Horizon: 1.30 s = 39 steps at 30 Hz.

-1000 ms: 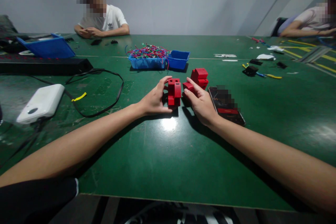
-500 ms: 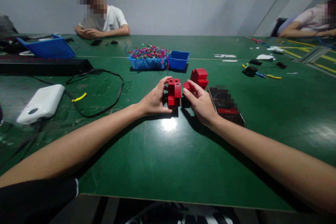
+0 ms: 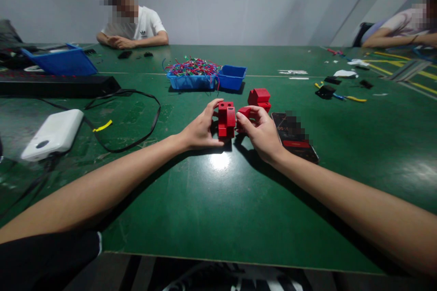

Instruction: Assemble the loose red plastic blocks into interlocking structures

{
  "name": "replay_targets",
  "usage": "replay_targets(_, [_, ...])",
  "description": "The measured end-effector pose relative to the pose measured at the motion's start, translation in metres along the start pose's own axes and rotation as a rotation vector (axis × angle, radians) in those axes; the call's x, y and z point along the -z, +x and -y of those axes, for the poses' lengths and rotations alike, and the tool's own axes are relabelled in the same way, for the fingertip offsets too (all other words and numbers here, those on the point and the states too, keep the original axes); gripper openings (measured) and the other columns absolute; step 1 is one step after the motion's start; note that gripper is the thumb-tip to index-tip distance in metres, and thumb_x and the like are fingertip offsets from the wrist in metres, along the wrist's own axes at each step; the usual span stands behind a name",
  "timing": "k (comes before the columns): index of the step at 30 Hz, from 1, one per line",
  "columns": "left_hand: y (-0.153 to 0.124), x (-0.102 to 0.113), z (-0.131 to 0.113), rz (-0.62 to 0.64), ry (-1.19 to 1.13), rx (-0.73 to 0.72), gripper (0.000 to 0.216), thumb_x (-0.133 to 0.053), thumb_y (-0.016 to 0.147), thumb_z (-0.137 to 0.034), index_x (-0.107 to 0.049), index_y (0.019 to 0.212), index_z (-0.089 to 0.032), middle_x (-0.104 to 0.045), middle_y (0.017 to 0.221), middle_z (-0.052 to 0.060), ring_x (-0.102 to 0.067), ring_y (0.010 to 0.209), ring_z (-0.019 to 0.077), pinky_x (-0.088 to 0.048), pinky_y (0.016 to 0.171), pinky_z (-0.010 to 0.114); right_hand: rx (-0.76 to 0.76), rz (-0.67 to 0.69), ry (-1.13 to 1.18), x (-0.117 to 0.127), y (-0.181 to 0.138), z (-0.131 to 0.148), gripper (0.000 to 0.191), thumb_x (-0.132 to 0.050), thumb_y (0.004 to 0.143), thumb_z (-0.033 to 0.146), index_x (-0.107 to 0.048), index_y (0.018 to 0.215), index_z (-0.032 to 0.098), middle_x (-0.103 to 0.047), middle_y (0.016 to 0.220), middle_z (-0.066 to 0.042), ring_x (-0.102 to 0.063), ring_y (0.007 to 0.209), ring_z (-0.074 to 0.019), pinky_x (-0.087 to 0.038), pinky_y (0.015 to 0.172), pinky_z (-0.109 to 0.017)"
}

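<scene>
My left hand [image 3: 202, 128] is closed round the left side of an upright red block with holes in its top [image 3: 226, 120], which stands on the green table [image 3: 218, 213]. Between the thumb and fingers of my right hand [image 3: 262, 134] is a smaller red piece [image 3: 244, 112], close beside the block's right face. Whether the two touch I cannot tell. Behind my right hand stands another red block [image 3: 259, 96], its lower part hidden by my fingers. A phone [image 3: 293, 134] with a lit screen lies just right of that hand.
Ahead stand a blue bin [image 3: 191, 83] heaped with coloured wires and a second blue bin [image 3: 234, 78]. On the left are a white power bank [image 3: 54, 132], a black cable [image 3: 160, 111] and a long black bar [image 3: 58, 86]. A person [image 3: 136, 29] sits across the table.
My right hand has turned the small red piece and brought it slightly nearer the block's right side. My left hand and the block it holds have hardly moved.
</scene>
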State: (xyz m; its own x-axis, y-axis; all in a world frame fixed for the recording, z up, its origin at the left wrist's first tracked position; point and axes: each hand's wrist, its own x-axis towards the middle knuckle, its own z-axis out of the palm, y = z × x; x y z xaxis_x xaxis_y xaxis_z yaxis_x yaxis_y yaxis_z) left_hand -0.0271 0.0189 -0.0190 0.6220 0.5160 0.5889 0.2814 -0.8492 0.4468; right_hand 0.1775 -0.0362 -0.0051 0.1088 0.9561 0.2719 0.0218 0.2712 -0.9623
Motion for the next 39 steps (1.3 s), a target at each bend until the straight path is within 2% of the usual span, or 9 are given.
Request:
replay_targets(3, [0.0, -0.001, -0.001, -0.001, -0.02, 0.006, 0.113, -0.085, 0.061, -0.039, -0.022, 0.153, -0.017, -0.042, 0.15, 0.025, -0.056, 0.131, 0.0391, -0.052, 0.107, 0.053, -0.041, 0.005, 0.01, 0.0, -0.001, 0.002, 0.05, -0.08, 0.074, 0.054, -0.057, 0.104, 0.022, -0.068, 0.096, -0.005, -0.064, 0.081, -0.0179, -0.055, 0.069, -0.033])
replay_targets(5, [0.0, 0.0, -0.001, 0.001, -0.021, 0.01, 0.113, -0.084, 0.062, -0.039, -0.021, 0.153, -0.018, -0.042, 0.15, 0.025, -0.058, 0.13, 0.0391, -0.053, 0.106, 0.054, -0.044, 0.0, 0.009, 0.0, -0.001, 0.001, 0.052, -0.081, 0.072, 0.054, -0.057, 0.105, 0.022, -0.068, 0.095, -0.003, -0.063, 0.078, -0.0169, -0.054, 0.069, -0.033])
replay_targets(11, [0.0, 0.0, -0.002, 0.005, -0.035, 0.029, 0.112, -0.085, 0.061, -0.038, -0.022, 0.152, -0.018, -0.042, 0.151, 0.025, -0.059, 0.128, 0.0379, -0.053, 0.106, 0.052, 0.016, -0.026, -0.031, 0.002, 0.001, -0.004, 0.054, -0.084, 0.068, 0.043, -0.055, 0.109, 0.023, -0.069, 0.101, -0.005, -0.066, 0.09, -0.0204, -0.054, 0.087, -0.039])
replay_targets(15, [0.0, 0.0, -0.002, 0.0, -0.027, 0.019, 0.111, -0.084, 0.062, -0.038, -0.022, 0.152, -0.018, -0.042, 0.15, 0.025, -0.059, 0.128, 0.0376, -0.053, 0.106, 0.051, 0.016, -0.013, -0.041, 0.004, 0.003, -0.007, 0.057, -0.085, 0.065, 0.041, -0.055, 0.11, 0.022, -0.068, 0.098, -0.005, -0.066, 0.089, -0.0223, -0.054, 0.086, -0.041])
replay_targets(20, [0.001, 0.0, -0.003, 0.008, -0.002, 0.0, 0.11, -0.082, 0.064, -0.036, -0.02, 0.153, -0.018, -0.043, 0.149, 0.025, -0.062, 0.124, 0.036, -0.055, 0.103, 0.051, 0.001, -0.063, -0.078, 0.007, 0.007, -0.01, 0.06, -0.089, 0.058, 0.041, -0.059, 0.105, 0.02, -0.07, 0.096, -0.006, -0.066, 0.085, -0.0231, -0.054, 0.085, -0.044])
replay_targets(24, [0.001, 0.0, -0.003, 0.008, 0.003, -0.005, 0.11, -0.082, 0.064, -0.037, -0.019, 0.153, -0.019, -0.043, 0.148, 0.025, -0.061, 0.125, 0.0362, -0.053, 0.105, 0.053, -0.029, -0.062, -0.073, 0.006, 0.007, -0.009, 0.062, -0.09, 0.055, 0.038, -0.06, 0.106, 0.02, -0.07, 0.09, -0.004, -0.066, 0.082, -0.0228, -0.055, 0.081, -0.042])
replay_targets(31, [0.001, 0.0, -0.002, 0.003, 0.003, -0.009, 0.11, -0.082, 0.063, -0.036, -0.021, 0.153, -0.018, -0.042, 0.149, 0.025, -0.059, 0.127, 0.0376, -0.053, 0.105, 0.053, -0.013, -0.034, -0.041, 0.005, 0.005, -0.005, 0.047, -0.086, 0.06, 0.035, -0.059, 0.096, 0.021, -0.069, 0.083, 0.0, -0.064, 0.075, -0.0189, -0.052, 0.075, -0.037])
replay_targets(39, [0.001, 0.0, -0.002, 0.005, 0.01, -0.014, 0.111, -0.083, 0.064, -0.037, -0.019, 0.153, -0.019, -0.043, 0.148, 0.026, -0.062, 0.123, 0.0368, -0.055, 0.103, 0.055, 0.014, 0.016, -0.071, 0.007, 0.006, -0.004, 0.031, -0.073, 0.061, 0.016, -0.062, 0.09, 0.02, -0.068, 0.081, 0.001, -0.062, 0.074, -0.017, -0.05, 0.076, -0.033])
